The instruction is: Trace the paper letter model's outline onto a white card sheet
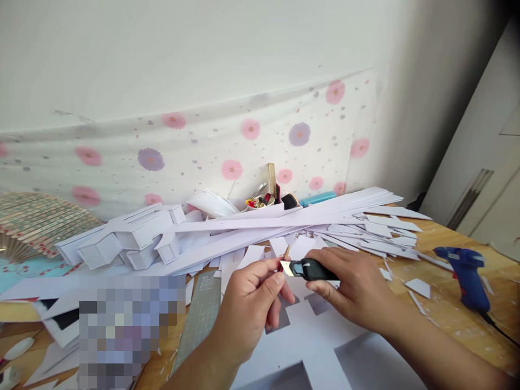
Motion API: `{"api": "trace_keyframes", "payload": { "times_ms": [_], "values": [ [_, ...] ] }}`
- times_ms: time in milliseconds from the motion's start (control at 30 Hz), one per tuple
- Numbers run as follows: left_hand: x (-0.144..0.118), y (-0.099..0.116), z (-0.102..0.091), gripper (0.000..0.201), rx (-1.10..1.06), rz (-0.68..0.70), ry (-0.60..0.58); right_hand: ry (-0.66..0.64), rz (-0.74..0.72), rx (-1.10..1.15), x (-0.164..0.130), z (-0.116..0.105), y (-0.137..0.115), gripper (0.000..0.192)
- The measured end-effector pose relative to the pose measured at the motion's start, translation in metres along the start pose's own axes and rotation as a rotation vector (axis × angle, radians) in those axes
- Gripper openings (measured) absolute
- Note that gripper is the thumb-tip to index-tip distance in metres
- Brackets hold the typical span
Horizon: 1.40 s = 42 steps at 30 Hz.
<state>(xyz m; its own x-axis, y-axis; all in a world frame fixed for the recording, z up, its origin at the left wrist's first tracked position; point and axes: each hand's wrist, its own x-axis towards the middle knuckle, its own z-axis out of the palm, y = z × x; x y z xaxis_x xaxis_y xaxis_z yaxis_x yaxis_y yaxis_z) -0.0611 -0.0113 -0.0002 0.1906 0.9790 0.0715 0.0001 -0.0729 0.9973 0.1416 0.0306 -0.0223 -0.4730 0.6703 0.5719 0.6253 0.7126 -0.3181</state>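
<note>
The right hand (357, 290) was closed around a black-handled utility knife with a short silver blade (311, 268), holding it level above the cut white card sheet with square notches (309, 336) that lay at the near edge of the wooden table (447, 303). The left hand (247, 303) was pinched shut on a small thin stick-like piece (286, 253), its tip held right at the blade. By the look of it, the step in hand was trimming or shaving that small piece against the knife. Such a cut would call for a steady pinch, a short stroke, and fingertips kept off the edge.

Behind the card sheet, long white paper strips (284, 225) were heaped across the table, with folded white paper blocks (125, 241) to their left. A blue hot-glue gun (467, 276) lay well to the right of the sheet, and a grey-green cutting mat (201, 314) just left of it. A floral cloth (244, 146) hung on the white wall behind.
</note>
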Motion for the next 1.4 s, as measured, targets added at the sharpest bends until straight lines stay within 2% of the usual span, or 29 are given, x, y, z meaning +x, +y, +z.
{"api": "trace_keyframes", "payload": {
  "times_ms": [133,200,267,367,433,500,600,667,733,1033,1200,1400],
  "values": [
    [0.001,-0.001,-0.002,0.032,0.004,0.008,0.008,0.06,-0.026,-0.091,-0.001,0.003,-0.004,0.039],
    [0.0,-0.002,-0.003,0.032,0.021,0.004,0.019,0.073,0.0,-0.154,0.002,0.002,0.003,0.041],
    [-0.003,-0.002,-0.003,0.031,0.043,-0.007,0.0,0.1,0.18,-0.251,0.006,-0.005,0.021,0.044],
    [-0.006,-0.001,-0.001,0.031,0.1,-0.035,-0.016,0.11,0.661,-0.427,0.013,-0.024,0.056,0.049],
    [-0.006,0.001,0.0,0.033,0.119,-0.048,0.017,0.122,0.762,-0.461,0.015,-0.031,0.069,0.052],
    [-0.004,0.002,0.001,0.034,0.089,-0.049,0.043,0.147,0.675,-0.426,0.014,-0.029,0.065,0.051],
    [-0.001,0.002,0.0,0.035,0.021,-0.027,0.051,0.124,0.311,-0.268,0.008,-0.013,0.035,0.044],
    [0.0,0.002,-0.001,0.035,0.004,-0.01,0.056,0.057,0.105,-0.157,0.004,-0.002,0.014,0.042],
    [0.0,0.003,-0.002,0.036,0.017,0.002,0.059,0.014,0.019,-0.084,0.002,0.002,0.002,0.042],
    [-0.002,0.004,-0.001,0.033,0.038,0.012,0.056,-0.001,0.006,-0.046,0.001,0.0,0.002,0.042],
    [-0.002,0.006,-0.001,0.029,0.098,0.03,0.046,0.07,-0.046,-0.109,0.0,0.001,0.004,0.041],
    [0.003,0.005,-0.002,0.024,0.107,0.015,0.06,0.173,-0.011,-0.263,0.005,0.009,0.01,0.039]
  ]
}}
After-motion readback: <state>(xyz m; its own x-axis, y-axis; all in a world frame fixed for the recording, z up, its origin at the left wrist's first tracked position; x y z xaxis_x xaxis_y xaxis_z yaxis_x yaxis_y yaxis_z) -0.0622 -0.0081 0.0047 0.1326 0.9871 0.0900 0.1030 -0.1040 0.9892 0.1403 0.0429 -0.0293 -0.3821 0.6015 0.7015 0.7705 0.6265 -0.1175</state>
